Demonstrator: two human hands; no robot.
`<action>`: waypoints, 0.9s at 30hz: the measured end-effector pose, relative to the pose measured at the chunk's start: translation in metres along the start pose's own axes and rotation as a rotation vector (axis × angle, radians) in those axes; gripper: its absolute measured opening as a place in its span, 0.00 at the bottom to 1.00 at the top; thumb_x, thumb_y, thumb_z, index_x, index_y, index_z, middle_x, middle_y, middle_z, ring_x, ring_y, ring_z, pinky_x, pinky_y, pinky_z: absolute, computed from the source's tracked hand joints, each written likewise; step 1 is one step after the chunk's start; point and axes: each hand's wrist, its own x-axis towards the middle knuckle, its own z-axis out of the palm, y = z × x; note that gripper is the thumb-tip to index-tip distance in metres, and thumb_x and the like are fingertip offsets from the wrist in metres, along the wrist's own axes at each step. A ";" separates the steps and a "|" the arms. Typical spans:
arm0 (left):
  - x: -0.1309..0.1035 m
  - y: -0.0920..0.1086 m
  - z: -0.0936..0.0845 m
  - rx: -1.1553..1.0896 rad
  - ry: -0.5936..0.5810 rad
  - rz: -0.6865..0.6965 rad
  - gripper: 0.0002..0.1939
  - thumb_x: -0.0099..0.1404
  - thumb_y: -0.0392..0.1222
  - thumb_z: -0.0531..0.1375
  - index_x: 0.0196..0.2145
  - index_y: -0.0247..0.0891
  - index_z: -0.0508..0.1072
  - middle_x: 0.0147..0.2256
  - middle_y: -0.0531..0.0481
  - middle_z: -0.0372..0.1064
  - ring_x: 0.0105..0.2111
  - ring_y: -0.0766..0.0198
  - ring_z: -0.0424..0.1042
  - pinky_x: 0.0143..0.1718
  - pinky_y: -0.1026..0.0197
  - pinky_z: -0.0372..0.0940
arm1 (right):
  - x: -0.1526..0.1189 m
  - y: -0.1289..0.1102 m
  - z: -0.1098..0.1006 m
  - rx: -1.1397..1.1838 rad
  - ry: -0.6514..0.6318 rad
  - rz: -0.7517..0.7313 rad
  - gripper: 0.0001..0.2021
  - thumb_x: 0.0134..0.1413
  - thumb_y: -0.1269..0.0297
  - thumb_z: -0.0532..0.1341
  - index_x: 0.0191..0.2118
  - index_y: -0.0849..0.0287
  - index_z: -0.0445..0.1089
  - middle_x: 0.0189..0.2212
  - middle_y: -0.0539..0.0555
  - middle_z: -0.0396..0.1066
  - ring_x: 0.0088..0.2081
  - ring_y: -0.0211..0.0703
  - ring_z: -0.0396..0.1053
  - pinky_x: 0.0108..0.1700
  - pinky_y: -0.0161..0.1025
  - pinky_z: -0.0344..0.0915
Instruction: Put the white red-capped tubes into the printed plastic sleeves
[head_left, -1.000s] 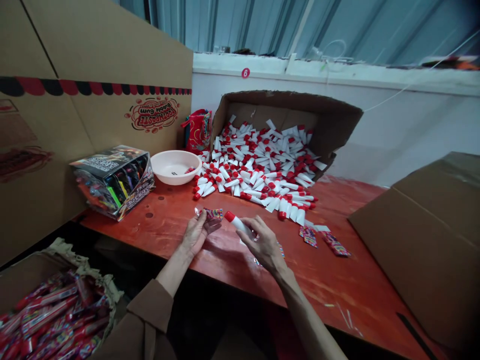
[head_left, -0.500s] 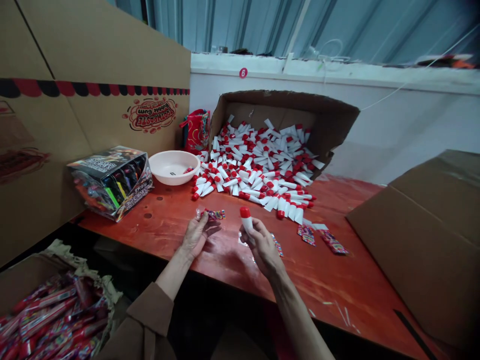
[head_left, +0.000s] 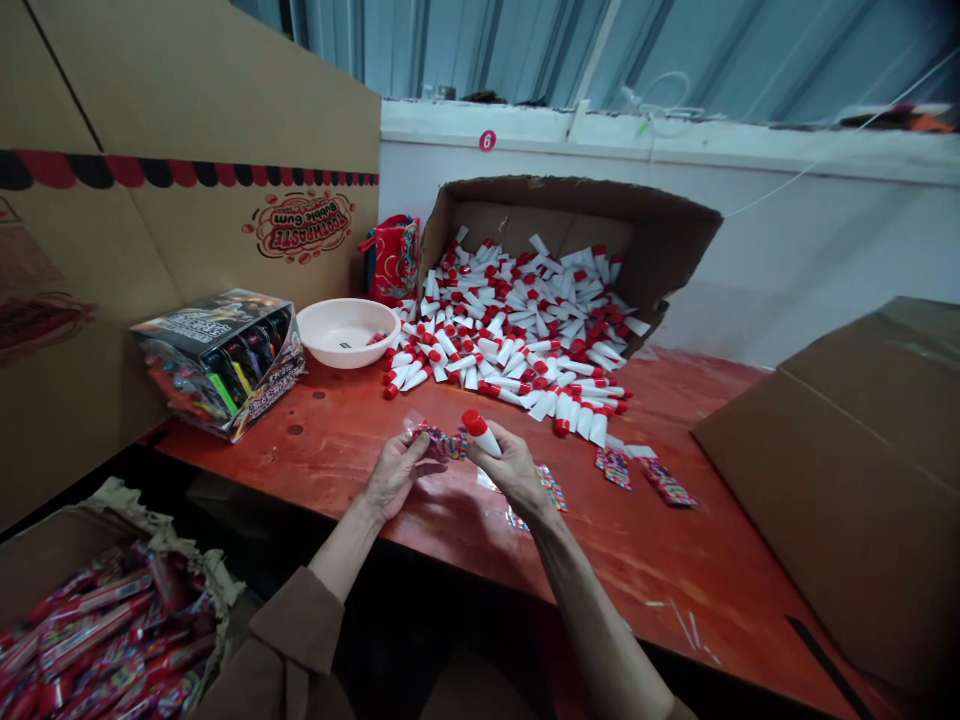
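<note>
My left hand (head_left: pixel 397 472) pinches a colourful printed plastic wrapper (head_left: pixel 442 443) over the front of the red table. Close beside it, my right hand (head_left: pixel 511 468) is closed around a white tube with a red cap (head_left: pixel 480 432), its cap tilted up and to the left. The right fingertips are at the wrapper's right end; whether they grip it too is hard to tell. Under and beside my right hand lie more printed wrappers (head_left: pixel 553 488), partly hidden. Two further wrappers (head_left: pixel 666 483) rest to the right.
A tipped cardboard box (head_left: pixel 660 235) spills many red-capped tubes (head_left: pixel 517 330) across the table (head_left: pixel 360 430). To the left stand a pale basin (head_left: pixel 315 345) and a display box (head_left: pixel 225 350). Filled red packets (head_left: pixel 97 620) fill a carton lower left. A large carton (head_left: pixel 847 470) stands right.
My right hand has moved left with the tube, which now tilts further left. My left hand has raised the wrapper slightly and shifted right, so the two hands are closer together.
</note>
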 end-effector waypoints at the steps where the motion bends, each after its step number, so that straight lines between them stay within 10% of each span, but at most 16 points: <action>1: 0.000 -0.001 -0.001 -0.012 -0.003 0.000 0.16 0.57 0.49 0.70 0.36 0.32 0.77 0.33 0.44 0.77 0.31 0.63 0.75 0.37 0.57 0.73 | -0.001 -0.001 -0.002 -0.010 -0.004 -0.003 0.16 0.52 0.54 0.65 0.44 0.57 0.72 0.35 0.52 0.72 0.34 0.43 0.67 0.34 0.38 0.62; 27: 0.001 -0.006 0.009 -0.022 0.043 0.061 0.18 0.56 0.48 0.70 0.37 0.31 0.74 0.37 0.42 0.77 0.37 0.58 0.77 0.43 0.53 0.72 | -0.042 -0.005 0.001 -0.527 0.154 -0.289 0.11 0.61 0.55 0.61 0.42 0.57 0.69 0.36 0.54 0.73 0.35 0.45 0.70 0.37 0.39 0.63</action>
